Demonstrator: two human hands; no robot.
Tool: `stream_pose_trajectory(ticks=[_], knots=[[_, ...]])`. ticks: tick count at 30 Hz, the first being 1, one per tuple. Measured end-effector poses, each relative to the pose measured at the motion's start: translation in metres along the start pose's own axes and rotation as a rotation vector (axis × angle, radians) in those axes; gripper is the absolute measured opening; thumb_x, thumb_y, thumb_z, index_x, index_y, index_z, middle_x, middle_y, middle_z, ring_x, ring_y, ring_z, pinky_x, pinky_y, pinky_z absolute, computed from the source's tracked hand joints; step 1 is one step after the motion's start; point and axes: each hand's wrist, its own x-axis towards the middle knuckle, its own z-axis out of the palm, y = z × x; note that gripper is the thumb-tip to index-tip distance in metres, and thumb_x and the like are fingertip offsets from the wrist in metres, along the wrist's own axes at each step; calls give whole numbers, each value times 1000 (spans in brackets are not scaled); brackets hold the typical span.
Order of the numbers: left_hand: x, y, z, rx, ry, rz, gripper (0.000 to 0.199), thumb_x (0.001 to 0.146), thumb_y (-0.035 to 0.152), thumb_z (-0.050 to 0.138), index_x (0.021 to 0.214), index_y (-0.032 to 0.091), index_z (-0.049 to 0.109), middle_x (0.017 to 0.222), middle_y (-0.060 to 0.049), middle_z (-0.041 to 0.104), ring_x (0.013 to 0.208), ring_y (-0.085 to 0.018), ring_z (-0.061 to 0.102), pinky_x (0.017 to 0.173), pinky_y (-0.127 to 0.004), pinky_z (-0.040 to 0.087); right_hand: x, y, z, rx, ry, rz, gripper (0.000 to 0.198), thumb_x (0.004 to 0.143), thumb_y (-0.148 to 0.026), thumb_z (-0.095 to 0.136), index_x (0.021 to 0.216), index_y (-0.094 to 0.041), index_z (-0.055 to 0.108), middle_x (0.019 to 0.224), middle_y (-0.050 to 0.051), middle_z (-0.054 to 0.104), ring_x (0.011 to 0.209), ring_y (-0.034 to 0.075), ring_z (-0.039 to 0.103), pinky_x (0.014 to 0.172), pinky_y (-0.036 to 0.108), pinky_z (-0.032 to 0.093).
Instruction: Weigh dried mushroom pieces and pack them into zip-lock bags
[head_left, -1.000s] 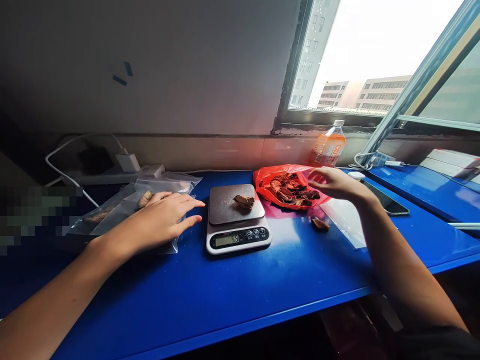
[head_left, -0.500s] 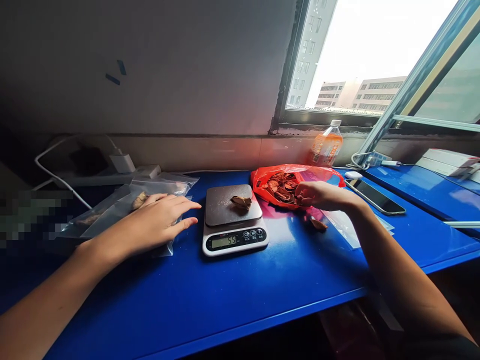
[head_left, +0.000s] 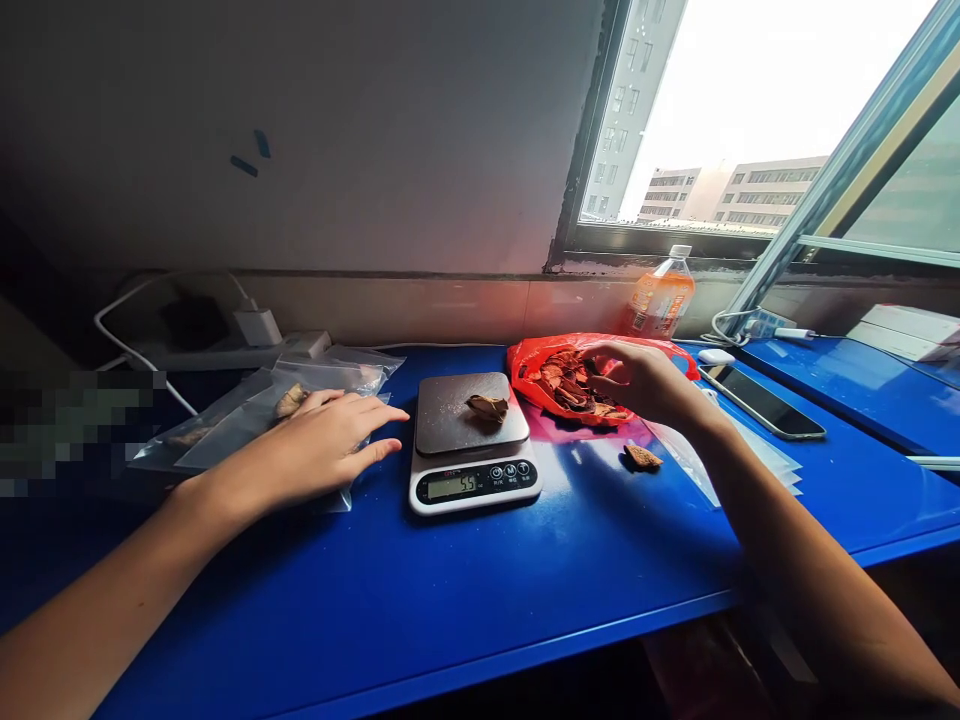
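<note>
My left hand [head_left: 326,440] lies palm down over clear plastic zip bags [head_left: 225,440], fingers stretched and apart. A pale dried piece [head_left: 290,401] shows by its knuckles. To its right stands a white kitchen scale [head_left: 474,486] with a metal plate; the display seems to read 5.5. Curled dried brown slices [head_left: 487,408] lie on the plate. My right hand [head_left: 645,380] hovers over a red plastic bag [head_left: 529,352] filled with reddish-brown dried slices [head_left: 574,383]. Its thumb and fingers are apart, with nothing visible between them. One loose dried slice [head_left: 643,458] rests on the table below that hand.
More clear bags [head_left: 757,465] lie under my right forearm. Beyond them are a phone [head_left: 765,402] and a white earbud case [head_left: 716,356]. An orange drink bottle [head_left: 664,295] stands by the window. A power strip [head_left: 307,345] with a charger [head_left: 257,327] sits at the back left.
My right hand has lifted slightly from the slices in the red bag, its fingers parting. The loose slice on the table now shows a lighter, flatter face. My left hand stays put.
</note>
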Motion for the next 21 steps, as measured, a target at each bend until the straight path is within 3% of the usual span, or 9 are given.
stream_pose_trajectory(ticks=[6,11,15,21], knots=[[1,0,1,18,-22,-6,56,89,53,36,131,25,60,136,-7,61,129,-31,51,113,-51,29,2,-4,5,39,111,-8,30,84,-30,57,110,-17,65,100,11,71,74,20,67,66,33,53],[-1,5,-3,20,-44,-16,57,89,50,35,135,25,57,138,-6,60,130,-31,50,112,-49,31,2,1,17,51,199,18,57,82,-26,56,136,-11,49,103,14,69,77,22,68,73,39,55],[-1,5,-2,15,-24,-12,56,88,50,37,133,25,59,134,-7,63,127,-32,53,111,-51,32,4,-4,21,19,236,-42,42,84,-25,53,123,-13,60,100,14,70,84,24,67,77,40,54],[-2,4,-3,7,-24,-3,54,88,50,38,132,25,60,134,-6,63,126,-31,53,111,-49,32,3,-15,25,79,243,-18,33,80,-22,54,112,-17,62,91,11,70,77,22,67,69,36,53]])
